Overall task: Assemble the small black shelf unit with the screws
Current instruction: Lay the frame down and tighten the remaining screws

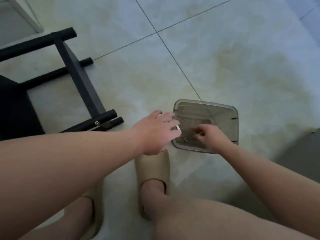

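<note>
The black shelf unit [76,71] lies tipped on the tiled floor [242,49] at my far left, its round rail ends pointing toward me and one silver screw [97,123] showing in the nearest rail. It is well apart from both my hands, off to the left of my left hand.

My left hand [155,134] reaches forward with the fingers nearly straight, their tips touching the left rim of a clear plastic container [206,103] that sits on the floor to the right of the shelf. A ring [170,123] is on one finger, and a small white sliver [178,129] sticks out at the fingertips (I cannot tell what it is, or whether I am gripping it).

My right hand [213,137] is down inside the container, fingers curled, thumb and forefinger brought together as in a pinch; whatever may be between them is too small to make out. One loose screw [185,139] lies on the container's bottom, just left of that hand.

Below my hands are my feet in beige slippers: the right slipper [152,168] with its toe just beside the container's near corner, the left slipper [97,213] half hidden under my left forearm.
</note>
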Motion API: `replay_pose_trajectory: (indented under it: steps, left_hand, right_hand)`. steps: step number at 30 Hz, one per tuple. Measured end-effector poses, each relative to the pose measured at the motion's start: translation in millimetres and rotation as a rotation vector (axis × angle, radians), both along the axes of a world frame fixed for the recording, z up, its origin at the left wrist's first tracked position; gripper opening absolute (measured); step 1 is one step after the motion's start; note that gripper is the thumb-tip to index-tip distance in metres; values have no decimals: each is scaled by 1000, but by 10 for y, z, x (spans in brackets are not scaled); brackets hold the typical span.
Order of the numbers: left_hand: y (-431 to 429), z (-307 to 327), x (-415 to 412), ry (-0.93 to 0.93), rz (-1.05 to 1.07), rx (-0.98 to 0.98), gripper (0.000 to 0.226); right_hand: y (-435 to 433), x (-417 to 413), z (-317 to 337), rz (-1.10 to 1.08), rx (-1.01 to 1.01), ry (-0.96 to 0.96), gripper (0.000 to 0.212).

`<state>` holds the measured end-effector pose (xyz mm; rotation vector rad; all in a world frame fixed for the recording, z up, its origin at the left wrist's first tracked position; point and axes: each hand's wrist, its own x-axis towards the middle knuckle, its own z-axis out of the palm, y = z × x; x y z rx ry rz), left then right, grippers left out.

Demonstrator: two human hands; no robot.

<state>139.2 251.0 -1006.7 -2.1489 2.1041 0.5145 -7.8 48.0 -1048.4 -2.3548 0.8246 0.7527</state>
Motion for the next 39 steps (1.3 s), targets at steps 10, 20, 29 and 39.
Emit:
replay_pose_trajectory:
  steps: [10, 20, 29, 39]
  left_hand:
    - [-180, -167, -47, 26, 37, 39, 33]
    - [-200, -147, -61, 52, 56, 63, 34]
    - [42, 838, 567, 169, 547, 43, 42]
    - [1080, 2189, 519, 1062, 1641, -297, 54]
  right_hand:
    - [129, 377, -372, 266, 34, 185, 31]
    - [166, 331, -349, 72, -9, 121, 23]
    - [119, 717, 945, -81, 46, -199, 19]
    - [1257, 1380, 3144, 121, 84, -660, 13]
